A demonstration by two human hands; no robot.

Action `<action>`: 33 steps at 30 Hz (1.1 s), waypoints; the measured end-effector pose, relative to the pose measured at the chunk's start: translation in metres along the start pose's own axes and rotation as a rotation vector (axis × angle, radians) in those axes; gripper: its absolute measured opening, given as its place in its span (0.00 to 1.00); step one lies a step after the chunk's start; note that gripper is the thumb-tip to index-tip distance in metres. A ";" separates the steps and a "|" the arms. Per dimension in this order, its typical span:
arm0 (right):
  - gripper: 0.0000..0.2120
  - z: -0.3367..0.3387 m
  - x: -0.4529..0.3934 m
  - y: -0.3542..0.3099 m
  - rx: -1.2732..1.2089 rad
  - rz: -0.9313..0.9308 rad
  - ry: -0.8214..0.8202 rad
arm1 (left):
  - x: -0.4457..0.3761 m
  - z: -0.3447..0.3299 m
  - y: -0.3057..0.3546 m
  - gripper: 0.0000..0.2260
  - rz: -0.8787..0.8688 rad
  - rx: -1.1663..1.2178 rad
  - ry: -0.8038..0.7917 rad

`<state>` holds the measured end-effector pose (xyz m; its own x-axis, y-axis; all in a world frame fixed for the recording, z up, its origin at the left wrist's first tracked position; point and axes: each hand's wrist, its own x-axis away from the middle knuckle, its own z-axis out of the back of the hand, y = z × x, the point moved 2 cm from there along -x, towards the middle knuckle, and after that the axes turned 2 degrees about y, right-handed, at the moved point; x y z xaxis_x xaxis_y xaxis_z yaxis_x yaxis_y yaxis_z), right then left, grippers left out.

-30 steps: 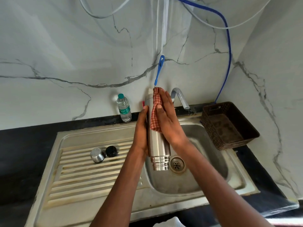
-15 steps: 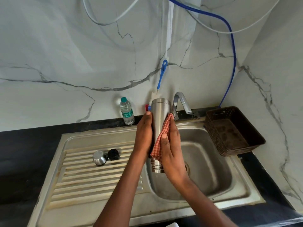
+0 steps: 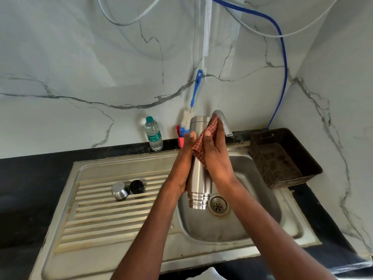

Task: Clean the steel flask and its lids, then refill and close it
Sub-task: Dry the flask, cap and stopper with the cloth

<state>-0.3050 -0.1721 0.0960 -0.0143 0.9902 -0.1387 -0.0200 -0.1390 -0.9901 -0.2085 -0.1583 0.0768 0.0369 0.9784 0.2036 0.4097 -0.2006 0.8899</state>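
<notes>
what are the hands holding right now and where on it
Left hand grips the inverted steel flask mid-body; right hand presses a checked cloth on its upper side.

at my eleven o'clock a plastic water bottle (image 3: 154, 134) with a green cap stands upright on the black surface (image 3: 30, 178) against the marble wall (image 3: 80, 67). at one o'clock sits a brown woven basket (image 3: 282, 158). a blue hose (image 3: 282, 57) runs down the wall behind it, and white cables (image 3: 121, 22) loop overhead.
</notes>
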 end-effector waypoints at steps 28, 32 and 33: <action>0.29 0.008 -0.016 0.003 -0.260 -0.210 0.030 | -0.019 0.003 -0.010 0.32 -0.161 -0.277 0.218; 0.29 0.007 -0.009 0.017 -0.251 -0.345 -0.060 | -0.025 0.011 -0.005 0.27 -0.197 -0.259 0.245; 0.29 0.006 -0.007 0.020 -0.247 -0.373 -0.076 | -0.028 0.013 -0.005 0.26 -0.222 -0.343 0.296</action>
<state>-0.3114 -0.1815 0.0775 -0.1246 0.9672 0.2215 0.2012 0.2432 -0.9489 -0.1997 -0.1838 0.0609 -0.2979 0.9529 0.0573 0.0538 -0.0432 0.9976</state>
